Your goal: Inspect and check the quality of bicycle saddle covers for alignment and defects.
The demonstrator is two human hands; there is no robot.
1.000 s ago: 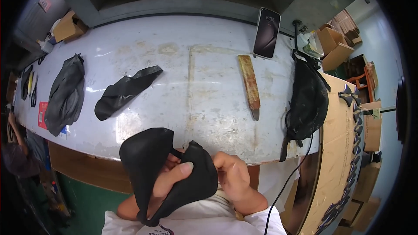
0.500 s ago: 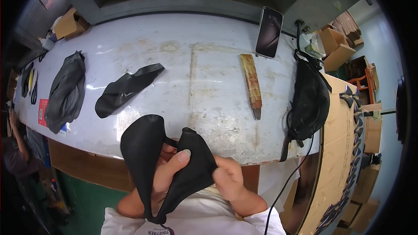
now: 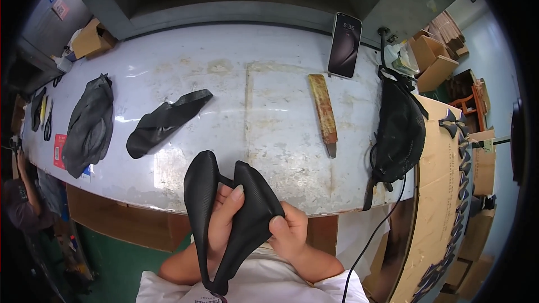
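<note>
Near the table's front edge I hold up a black two-lobed cover piece (image 3: 252, 202) of smooth, leather-like sheet. Its wide lobes stand apart at the top, linked by a short strip, and narrow to a joined end near my shirt. My left hand (image 3: 223, 219) is between the lobes, its thumb pressed on the right one. At the outer edge of that right lobe, my right hand (image 3: 289, 233) pinches the material between thumb and fingers. Beyond lies a flat, creased black piece (image 3: 163, 126) on the white table (image 3: 224, 45).
Crumpled dark sheets (image 3: 90, 126) lie at left over a red card (image 3: 59, 150). A flat-tipped tool with a worn yellow-brown handle (image 3: 322, 106), a phone (image 3: 345, 45) and a black mesh bag (image 3: 398, 126) with a cable are rightward. Cardboard (image 3: 432, 185) carries several dark pieces.
The held piece has shifted slightly right, and its left lobe has turned narrower, closer to the right lobe. My right hand's grip on the edge shows more clearly. The view has shifted a little.
</note>
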